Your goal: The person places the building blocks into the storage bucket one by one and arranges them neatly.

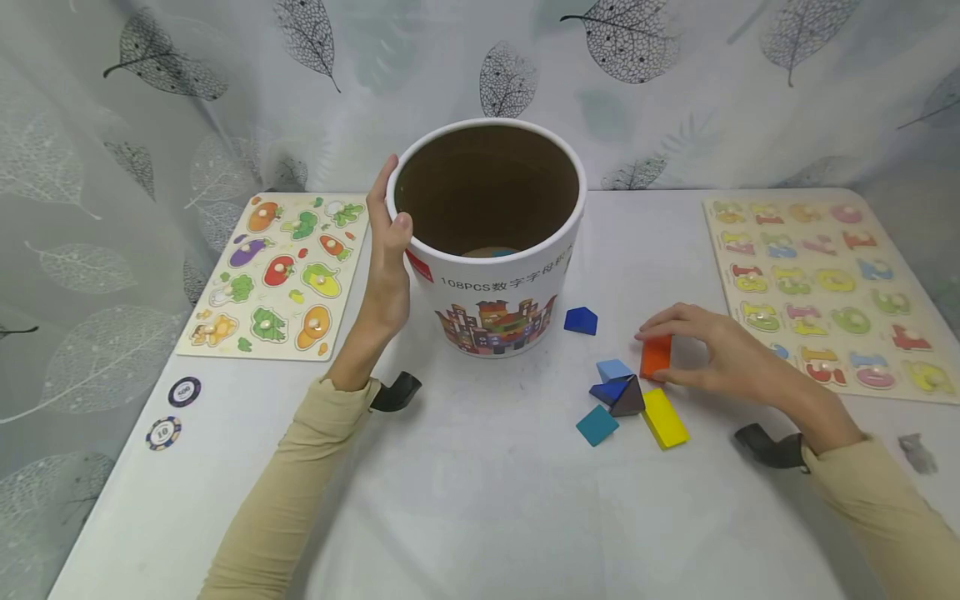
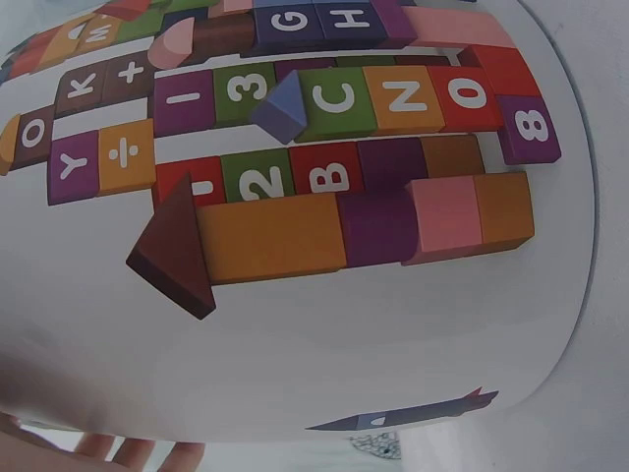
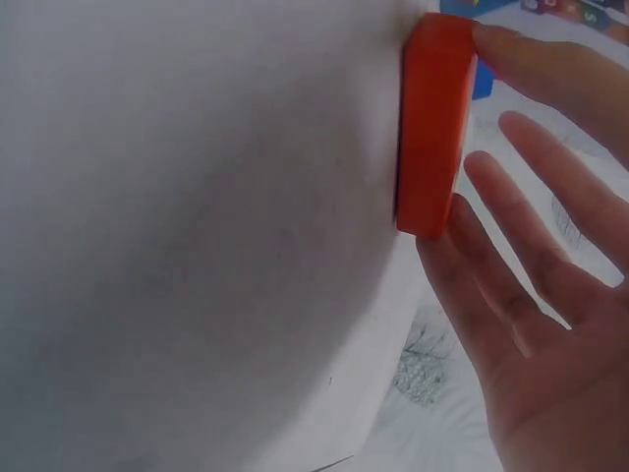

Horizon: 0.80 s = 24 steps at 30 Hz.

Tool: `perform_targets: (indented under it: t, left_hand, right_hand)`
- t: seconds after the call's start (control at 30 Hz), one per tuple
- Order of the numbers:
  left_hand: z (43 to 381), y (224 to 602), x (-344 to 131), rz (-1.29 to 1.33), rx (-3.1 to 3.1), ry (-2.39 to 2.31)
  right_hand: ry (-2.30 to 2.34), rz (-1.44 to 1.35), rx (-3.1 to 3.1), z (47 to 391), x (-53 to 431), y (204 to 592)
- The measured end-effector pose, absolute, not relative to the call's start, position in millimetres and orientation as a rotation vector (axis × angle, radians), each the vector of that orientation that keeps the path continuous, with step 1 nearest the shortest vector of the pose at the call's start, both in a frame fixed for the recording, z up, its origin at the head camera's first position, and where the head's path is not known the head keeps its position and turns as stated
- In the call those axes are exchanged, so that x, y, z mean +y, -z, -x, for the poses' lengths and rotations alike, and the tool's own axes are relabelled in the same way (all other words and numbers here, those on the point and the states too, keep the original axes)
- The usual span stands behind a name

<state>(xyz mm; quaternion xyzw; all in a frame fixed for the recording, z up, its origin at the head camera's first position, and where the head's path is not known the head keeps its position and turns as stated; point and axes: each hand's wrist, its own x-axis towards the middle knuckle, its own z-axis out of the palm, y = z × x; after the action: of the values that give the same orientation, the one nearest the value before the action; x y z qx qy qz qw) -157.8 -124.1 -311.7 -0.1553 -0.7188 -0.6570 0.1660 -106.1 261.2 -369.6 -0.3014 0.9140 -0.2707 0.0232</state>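
Observation:
My left hand [image 1: 390,267] grips the left side of a large white bucket [image 1: 495,275] by the rim, thumb in front. The bucket stands upright, printed with colourful blocks; something pale with a blue patch shows at its bottom. In the left wrist view the printed wall fills most of the frame, with fingertips [image 2: 182,456] at its lower edge. My right hand [image 1: 720,354] pinches an orange rectangular block [image 3: 432,128] by its two ends, thumb against fingers. Close by lie a yellow block [image 1: 665,419], a teal block [image 1: 597,426], a dark triangular block [image 1: 628,398] and several blue pieces [image 1: 614,371].
A vegetable puzzle board [image 1: 337,321] lies left of the bucket. On the right is a number puzzle board [image 1: 813,258]. Two round chips [image 1: 184,392] sit at the left of the white table. A leaf-patterned curtain [image 1: 510,33] hangs behind and along the left.

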Motion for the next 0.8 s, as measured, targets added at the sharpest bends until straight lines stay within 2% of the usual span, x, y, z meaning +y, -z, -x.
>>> perform_targets:
  t: [0.47, 0.63, 0.8]
  left_hand:
    - [160, 311, -124, 0.461, -2.035, 1.898]
    - [161, 312, -125, 0.478, -2.022, 1.913]
    - [160, 313, -124, 0.485, -2.013, 1.928]
  right_hand:
    - [0.777, 0.692, 2.866, 120, 269, 369]
    - [0.88, 0.753, 2.967, 134, 261, 334]
    - [1.099, 1.016, 3.123, 154, 232, 281]
